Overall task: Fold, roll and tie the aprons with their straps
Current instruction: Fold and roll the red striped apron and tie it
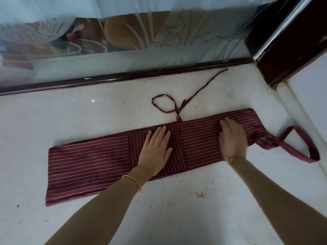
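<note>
Folded cloth apron [92, 167] under my palms was maroon with thin white stripes; pocket panel [138, 138] striped crosswise. Thin tie straps [200, 89] and wide neck loop [300, 152] plain maroon. Speckled stone floor [70, 112] off-white. My wrist bangles [134, 181] gold. Door frame [123, 76] dark reddish-brown.

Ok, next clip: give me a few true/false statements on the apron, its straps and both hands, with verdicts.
1. The apron lies folded into a long strip on the floor. True.
2. The left hand is lifted clear of the fabric. False: it lies flat on the apron.
3. The right hand presses palm-down on the apron. True.
4. The thin straps are knotted around a finished roll. False: they lie loose on the floor beyond the strip; nothing is rolled yet.
5. The wide neck loop lies off the strip's right end. True.
</note>
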